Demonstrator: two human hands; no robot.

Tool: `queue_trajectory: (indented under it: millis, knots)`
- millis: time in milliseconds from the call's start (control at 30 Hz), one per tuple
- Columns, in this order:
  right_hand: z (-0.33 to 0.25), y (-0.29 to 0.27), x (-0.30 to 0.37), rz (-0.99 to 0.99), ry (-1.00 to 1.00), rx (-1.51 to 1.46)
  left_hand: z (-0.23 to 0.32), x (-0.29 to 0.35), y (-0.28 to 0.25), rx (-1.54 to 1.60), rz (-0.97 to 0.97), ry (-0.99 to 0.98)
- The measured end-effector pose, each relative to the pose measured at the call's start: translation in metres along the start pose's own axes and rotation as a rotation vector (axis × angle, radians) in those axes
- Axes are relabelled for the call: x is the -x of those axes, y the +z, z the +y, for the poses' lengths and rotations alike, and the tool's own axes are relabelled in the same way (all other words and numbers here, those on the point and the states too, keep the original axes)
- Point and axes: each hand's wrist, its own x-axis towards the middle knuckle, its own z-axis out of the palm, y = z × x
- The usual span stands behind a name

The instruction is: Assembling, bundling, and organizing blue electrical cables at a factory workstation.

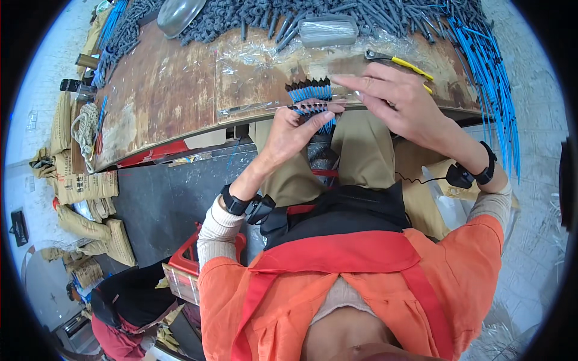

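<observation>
A small bundle of thin blue rods with black tips [309, 91] stands at the near edge of the wooden table, above my lap. My left hand [290, 137] is closed round its lower part, with the thumb across the front. A narrow clear plastic strip [253, 109] runs sideways by the bundle, along the table edge. To the right of the bundle is my right hand [400, 99], its fingers stretched toward the black tips and the thumb apart below them. Whether its thumb touches the clear strip is too fine to tell.
Dark grey plastic parts [259, 18] heap along the table's far side, beside a clear tray [328, 30] and a metal bowl [179, 17]. Yellow-handled pliers [409, 66] lie right; long blue rods [490, 78] overhang the right edge. A red stool [186, 262] stands lower left.
</observation>
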Motion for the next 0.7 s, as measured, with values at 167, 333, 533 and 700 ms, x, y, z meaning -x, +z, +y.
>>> queue_trajectory:
  millis: [167,333,533,700]
  knots:
    - [0.003,0.0036,-0.0016,0.027,-0.021,0.033,-0.0011,-0.0007,-0.0007,-0.002,0.008,-0.027]
    - [0.0039,0.0038,-0.0025,0.027,-0.028,0.031,-0.0043,-0.001,-0.0021,-0.073,-0.009,-0.039]
    - [0.0038,0.0057,-0.0031,0.04,-0.039,0.027,-0.0025,-0.002,-0.002,-0.078,-0.019,-0.035]
    - [0.0025,0.0069,-0.0025,0.067,-0.049,0.066,-0.0063,-0.0025,-0.002,-0.074,-0.029,-0.019]
